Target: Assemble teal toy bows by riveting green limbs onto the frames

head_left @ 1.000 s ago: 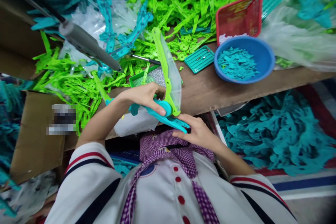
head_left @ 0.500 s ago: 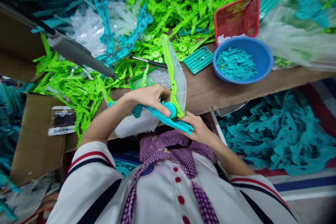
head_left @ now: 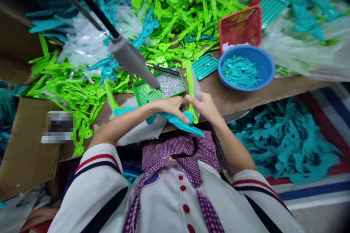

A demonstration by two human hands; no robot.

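Note:
In front of my body, a blue plastic piece (head_left: 182, 124) is joined at a round disc to an upright green arm (head_left: 190, 80) with a clear strip. My left hand (head_left: 175, 108) is closed on the blue piece, its thumb on the disc. My right hand (head_left: 202, 105) pinches the green arm just above the disc. A second green arm (head_left: 109, 96) stands at the blue piece's left end. Just beyond my left hand lies a green tray (head_left: 140, 94) with small shiny metal parts (head_left: 171, 83).
A grey hanging tool (head_left: 133, 62) reaches over the tray. Green parts (head_left: 175, 7) are heaped behind. A blue bowl (head_left: 269, 69) and red basket (head_left: 240, 27) stand at the right. Blue parts (head_left: 287, 142) lie below right, a cardboard box (head_left: 27, 145) at left.
My right hand has moved up from the blue piece onto the green arm. The hanging tool has swung right, over the tray. The green arm stands lower in view.

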